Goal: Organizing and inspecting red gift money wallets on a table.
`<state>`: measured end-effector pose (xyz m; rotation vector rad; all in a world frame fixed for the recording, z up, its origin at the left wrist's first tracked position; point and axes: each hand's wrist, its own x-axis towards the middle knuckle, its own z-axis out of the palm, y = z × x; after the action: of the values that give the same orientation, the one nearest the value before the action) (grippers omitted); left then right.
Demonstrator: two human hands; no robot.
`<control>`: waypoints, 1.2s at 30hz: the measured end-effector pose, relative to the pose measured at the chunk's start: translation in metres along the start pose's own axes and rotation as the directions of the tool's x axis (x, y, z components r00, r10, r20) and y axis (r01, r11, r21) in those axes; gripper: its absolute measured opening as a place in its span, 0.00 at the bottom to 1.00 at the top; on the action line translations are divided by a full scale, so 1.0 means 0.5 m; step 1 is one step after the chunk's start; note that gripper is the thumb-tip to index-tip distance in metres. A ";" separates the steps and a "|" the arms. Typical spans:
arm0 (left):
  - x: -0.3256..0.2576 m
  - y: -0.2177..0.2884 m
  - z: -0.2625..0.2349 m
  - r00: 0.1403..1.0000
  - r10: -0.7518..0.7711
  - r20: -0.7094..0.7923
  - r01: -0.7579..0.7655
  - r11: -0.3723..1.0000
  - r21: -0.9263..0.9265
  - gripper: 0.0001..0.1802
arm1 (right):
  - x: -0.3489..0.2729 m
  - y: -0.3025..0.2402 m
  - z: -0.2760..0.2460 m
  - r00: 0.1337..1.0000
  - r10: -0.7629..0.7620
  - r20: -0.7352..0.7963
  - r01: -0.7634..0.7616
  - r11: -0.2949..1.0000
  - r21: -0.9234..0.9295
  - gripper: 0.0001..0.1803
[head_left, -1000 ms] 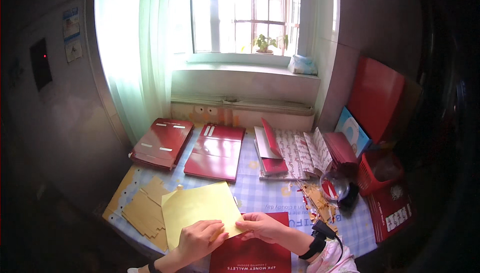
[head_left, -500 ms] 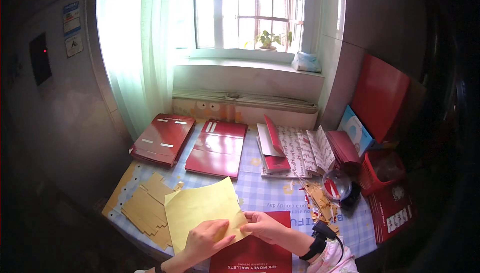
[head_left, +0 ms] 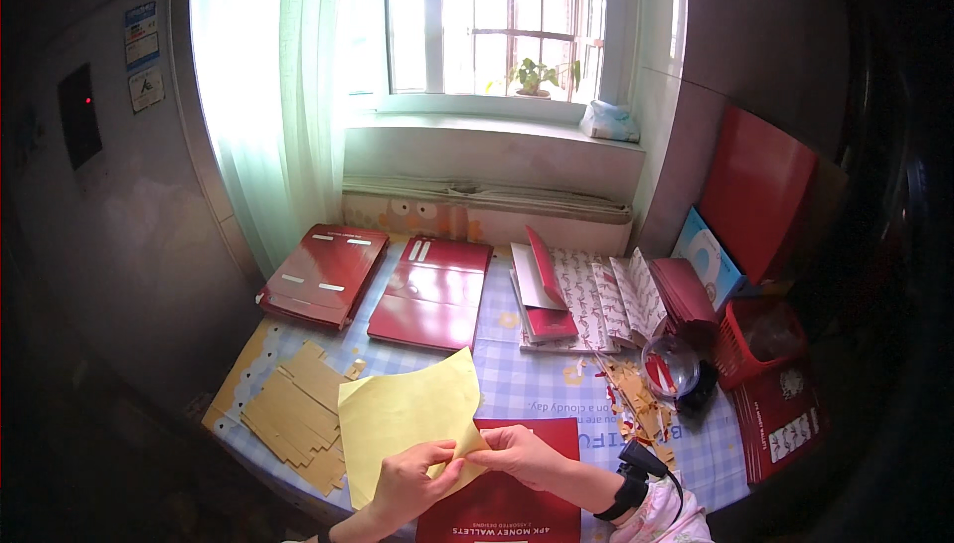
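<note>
**Both hands pinching the corner of a yellow sheet**

The left hand (head_left: 412, 473) and the right hand (head_left: 522, 452) meet at the lower right corner of the yellow sheet (head_left: 407, 414). Fingers of both are closed on that corner, thumbs on top; whether they grip one layer or two cannot be told. The sheet is lifted at a slant, its far edge raised toward the window (head_left: 497, 26), its near corner over the red card (head_left: 502, 503) lying flat at the table's (head_left: 556, 394) front edge. A stack of tan die-cut blanks (head_left: 293, 414) lies just left of the sheet. Beyond are two piles of red folders (head_left: 383, 285), then patterned papers (head_left: 596, 295), and paper scraps (head_left: 631, 399) beside a tape dispenser (head_left: 671, 369) to the right.

Judged from the paired pinch, the step in hand is separating the sheet at its corner. The next move calls for a steady, opposed pull, with the corner kept from tearing.
</note>
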<state>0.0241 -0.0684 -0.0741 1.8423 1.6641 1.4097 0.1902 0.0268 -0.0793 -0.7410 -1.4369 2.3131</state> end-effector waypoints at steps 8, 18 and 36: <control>0.001 0.010 -0.003 0.999 0.040 -0.019 -0.039 0.999 0.024 0.04 | -0.003 0.000 0.005 0.998 -0.062 0.015 0.064 0.988 -0.141 0.13; 0.001 0.013 -0.007 1.000 0.014 -0.009 -0.014 1.000 0.027 0.03 | 0.000 0.010 0.002 0.990 -0.137 0.022 0.137 0.953 -0.271 0.12; 0.005 0.010 -0.019 0.982 -0.168 0.092 0.179 0.974 -0.137 0.06 | 0.001 0.010 0.006 0.971 -0.235 0.036 0.229 0.885 -0.406 0.11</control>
<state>0.0192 -0.0713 -0.0644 1.6110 1.5961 1.3284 0.1881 0.0225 -0.0829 -0.6442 -1.9175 1.8442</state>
